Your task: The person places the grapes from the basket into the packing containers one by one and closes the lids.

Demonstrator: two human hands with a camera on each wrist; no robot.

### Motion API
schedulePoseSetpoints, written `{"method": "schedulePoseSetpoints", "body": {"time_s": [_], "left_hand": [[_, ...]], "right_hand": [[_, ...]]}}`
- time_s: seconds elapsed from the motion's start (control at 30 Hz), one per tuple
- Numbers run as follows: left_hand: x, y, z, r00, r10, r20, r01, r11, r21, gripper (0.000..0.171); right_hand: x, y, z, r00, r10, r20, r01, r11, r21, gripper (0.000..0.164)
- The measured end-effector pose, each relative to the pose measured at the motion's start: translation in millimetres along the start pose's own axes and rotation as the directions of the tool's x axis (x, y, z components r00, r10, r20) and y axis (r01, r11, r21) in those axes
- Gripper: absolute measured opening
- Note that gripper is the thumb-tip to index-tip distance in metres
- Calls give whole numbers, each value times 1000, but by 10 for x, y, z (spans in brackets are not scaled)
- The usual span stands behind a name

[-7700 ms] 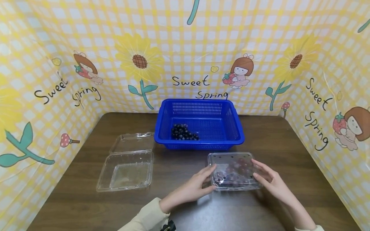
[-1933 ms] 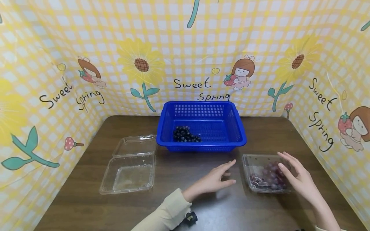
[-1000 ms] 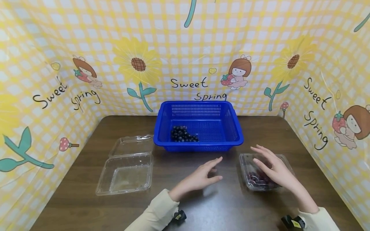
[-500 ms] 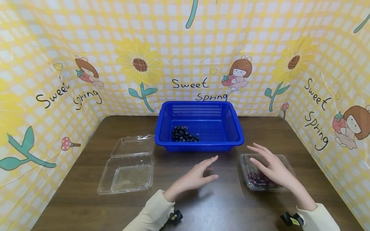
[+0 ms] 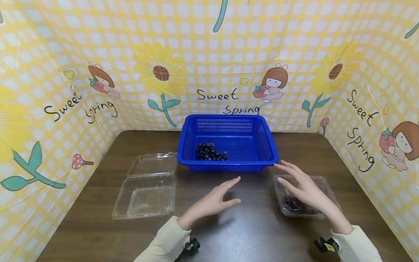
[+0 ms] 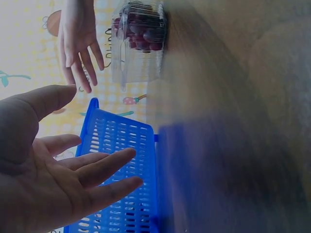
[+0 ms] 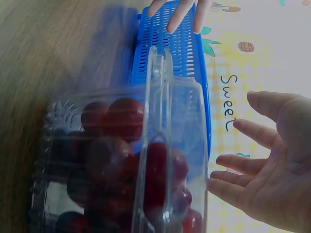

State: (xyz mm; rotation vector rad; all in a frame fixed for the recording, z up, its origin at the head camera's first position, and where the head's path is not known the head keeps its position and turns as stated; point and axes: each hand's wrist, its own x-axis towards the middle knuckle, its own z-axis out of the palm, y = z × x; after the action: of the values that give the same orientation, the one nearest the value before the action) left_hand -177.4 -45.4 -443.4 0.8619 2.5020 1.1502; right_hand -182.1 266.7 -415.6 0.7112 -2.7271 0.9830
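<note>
Both hands hover over the table with fingers spread, holding nothing. My left hand (image 5: 212,200) is in front of the blue basket (image 5: 227,163), its palm turned toward the right hand. My right hand (image 5: 304,187) hangs above a closed clear plastic box (image 7: 170,111) of red grapes (image 7: 112,155); in the head view it covers much of the box. A bunch of dark grapes (image 5: 209,152) lies in the left part of the basket. At the left, a second clear plastic box (image 5: 144,200) lies with its lid folded back, nothing inside.
The brown table (image 5: 255,236) meets a yellow checked cloth (image 5: 222,54) at the back and sides. The basket stands at the back centre, against the cloth. Each wrist carries a black strap mount.
The grape box went from the front centre to the right and was let go. Since then both hands have drifted left, the right one from the box's far side to above it.
</note>
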Motion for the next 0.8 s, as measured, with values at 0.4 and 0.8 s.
{"method": "schedulePoseSetpoints", "body": {"time_s": [0.4,0.8], "left_hand": [[-106,-1,-107,1000,9,-25,-9,1000,-8,68],[-210,-32,-240,994,36,-102,-35,999,9,67]], "right_hand": [[116,-84,69,999,-35,6,34,999,32,42],[214,-175,111,998,-41,39,38,997,63,43]]}}
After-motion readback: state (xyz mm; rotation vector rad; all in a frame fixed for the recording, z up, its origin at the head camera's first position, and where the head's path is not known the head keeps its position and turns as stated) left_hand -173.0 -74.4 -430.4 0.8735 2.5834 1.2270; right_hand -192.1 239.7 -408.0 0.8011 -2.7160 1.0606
